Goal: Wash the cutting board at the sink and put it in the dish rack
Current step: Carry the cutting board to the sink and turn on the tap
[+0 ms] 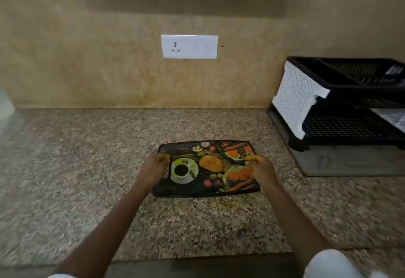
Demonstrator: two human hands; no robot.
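Observation:
A black cutting board (207, 168) printed with pictures of food and a coffee cup lies flat on the speckled granite counter (87, 168). My left hand (154, 167) grips the board's left edge with curled fingers. My right hand (262, 169) grips its right edge the same way. The dish rack (341, 104), two black tiers with white perforated side panels, stands at the right against the wall. No sink is in view.
A white socket and switch plate (189, 46) is on the tan wall behind the counter. A pale blurred object (5, 106) sits at the far left edge. The rack's grey drip tray (341, 163) rests on the counter.

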